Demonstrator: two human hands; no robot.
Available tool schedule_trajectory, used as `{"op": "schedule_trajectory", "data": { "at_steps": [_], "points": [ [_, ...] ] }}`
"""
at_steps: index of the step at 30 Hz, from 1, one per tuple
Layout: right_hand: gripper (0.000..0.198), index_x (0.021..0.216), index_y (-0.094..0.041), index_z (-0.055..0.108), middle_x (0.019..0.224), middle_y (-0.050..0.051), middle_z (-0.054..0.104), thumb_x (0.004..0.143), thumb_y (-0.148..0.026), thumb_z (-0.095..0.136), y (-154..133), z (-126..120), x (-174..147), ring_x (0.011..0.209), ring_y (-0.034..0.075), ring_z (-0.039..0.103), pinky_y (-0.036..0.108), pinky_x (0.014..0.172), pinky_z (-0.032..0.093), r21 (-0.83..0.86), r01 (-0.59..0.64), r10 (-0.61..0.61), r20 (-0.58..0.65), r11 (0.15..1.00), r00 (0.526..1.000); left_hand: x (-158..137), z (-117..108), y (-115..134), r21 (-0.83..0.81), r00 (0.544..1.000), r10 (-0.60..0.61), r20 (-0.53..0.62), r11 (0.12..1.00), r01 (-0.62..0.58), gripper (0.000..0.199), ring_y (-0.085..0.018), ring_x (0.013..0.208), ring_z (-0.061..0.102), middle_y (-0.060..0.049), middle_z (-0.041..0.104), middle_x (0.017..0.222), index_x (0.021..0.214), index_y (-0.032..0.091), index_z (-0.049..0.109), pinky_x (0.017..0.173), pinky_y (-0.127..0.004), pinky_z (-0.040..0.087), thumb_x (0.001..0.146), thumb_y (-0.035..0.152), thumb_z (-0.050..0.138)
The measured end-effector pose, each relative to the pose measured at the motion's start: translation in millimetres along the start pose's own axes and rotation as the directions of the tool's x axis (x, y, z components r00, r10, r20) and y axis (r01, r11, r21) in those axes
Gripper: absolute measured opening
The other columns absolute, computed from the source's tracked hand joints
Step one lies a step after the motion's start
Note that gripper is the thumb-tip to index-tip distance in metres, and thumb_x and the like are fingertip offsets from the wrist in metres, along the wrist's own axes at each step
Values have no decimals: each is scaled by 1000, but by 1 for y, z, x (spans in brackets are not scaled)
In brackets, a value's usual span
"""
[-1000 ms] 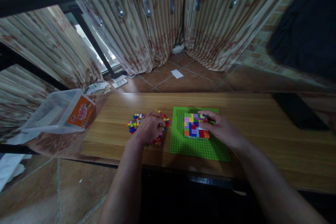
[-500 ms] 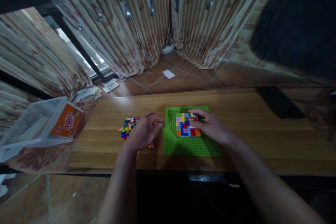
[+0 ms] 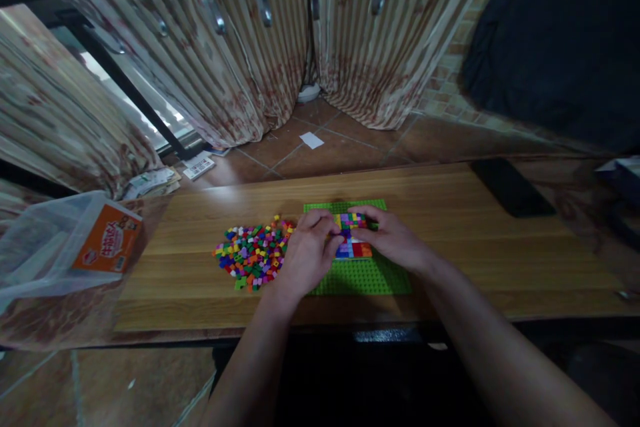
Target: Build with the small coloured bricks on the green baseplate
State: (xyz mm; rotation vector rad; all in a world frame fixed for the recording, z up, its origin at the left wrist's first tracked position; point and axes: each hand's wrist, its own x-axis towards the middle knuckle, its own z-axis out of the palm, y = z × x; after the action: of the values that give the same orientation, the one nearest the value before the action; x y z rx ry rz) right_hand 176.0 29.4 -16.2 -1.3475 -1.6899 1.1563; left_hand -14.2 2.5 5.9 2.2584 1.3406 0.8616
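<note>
A rectangular panel of colourful toy bricks [image 3: 361, 250] lies on a green studded baseplate [image 3: 360, 277]. My right hand [image 3: 395, 238] grips the panel from its right side, its thumb over the top and its fingers at the far edge. My left hand [image 3: 311, 250] reaches over the panel's left part with thumb and fingers pinched together. Whatever sits between those fingertips is too small to make out. Part of the panel and of the baseplate's left side is hidden behind this hand. Left of it spreads a pile of small loose bricks [image 3: 255, 250] in many colours.
A wooden tabletop [image 3: 450, 267] carries all this. A black phone-like slab [image 3: 511, 187] lies at its far right. Past the left end stands a clear plastic box [image 3: 55, 233] with an orange label. Striped curtains [image 3: 240, 60] hang behind the table.
My left hand has moved right, from the loose bricks onto the panel, uncovering the pile. My right hand keeps its hold on the panel. The whole view has shifted slightly.
</note>
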Motion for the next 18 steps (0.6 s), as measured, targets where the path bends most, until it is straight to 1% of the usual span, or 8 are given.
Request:
{"op": "schedule_trajectory", "data": {
  "at_steps": [4, 8, 11, 14, 16, 18],
  "points": [
    [33, 109, -22, 64, 105, 4, 69, 76, -22, 63, -3, 0, 0, 96, 20, 64, 39, 91, 48, -7, 19, -19, 0, 1000, 1000, -1, 4, -1, 78, 999, 43, -2, 996, -43, 5, -21, 106, 55, -7, 57, 114, 88, 19, 60, 93, -39, 47, 86, 21, 56],
    [34, 110, -22, 64, 106, 4, 69, 76, -22, 63, -2, 0, 0, 98, 21, 63, 41, 93, 47, -25, 22, -22, -3, 999, 1000, 0, 9, -1, 169, 998, 66, 20, 983, -68, 8, -24, 108, 53, -10, 57, 115, 88, 17, 61, 93, -42, 47, 86, 21, 55],
    [42, 115, -24, 63, 112, 5, 67, 73, -23, 68, -1, -2, -1, 103, 22, 62, 42, 95, 46, -7, 34, -34, 15, 999, 999, 0, 11, 0, 187, 998, 62, 23, 980, -65, 10, -25, 107, 52, -10, 57, 117, 88, 16, 62, 94, -43, 46, 87, 21, 54],
    [47, 116, -27, 65, 121, 5, 61, 70, -25, 73, -2, -5, -2, 114, 24, 57, 44, 100, 42, 23, 89, -89, 4, 996, 996, -1, 11, 0, 171, 999, 47, 14, 984, -49, 10, -25, 107, 52, -10, 57, 118, 88, 16, 62, 94, -44, 46, 87, 22, 54],
    [40, 109, -30, 68, 126, 4, 57, 70, -26, 74, -6, -5, -3, 121, 24, 52, 45, 103, 39, 30, 149, -148, -28, 988, 989, -1, 10, 0, 147, 999, 37, -1, 988, -37, 11, -24, 108, 52, -9, 57, 118, 88, 17, 63, 94, -43, 46, 87, 22, 53],
    [29, 100, -30, 72, 127, 4, 56, 72, -25, 73, -9, -4, -5, 122, 23, 51, 45, 105, 37, 13, 207, -207, -37, 978, 978, -1, 10, -1, 116, 999, 29, -17, 993, -27, 11, -24, 110, 52, -9, 57, 118, 88, 17, 63, 95, -43, 45, 87, 22, 53]
  ]
}}
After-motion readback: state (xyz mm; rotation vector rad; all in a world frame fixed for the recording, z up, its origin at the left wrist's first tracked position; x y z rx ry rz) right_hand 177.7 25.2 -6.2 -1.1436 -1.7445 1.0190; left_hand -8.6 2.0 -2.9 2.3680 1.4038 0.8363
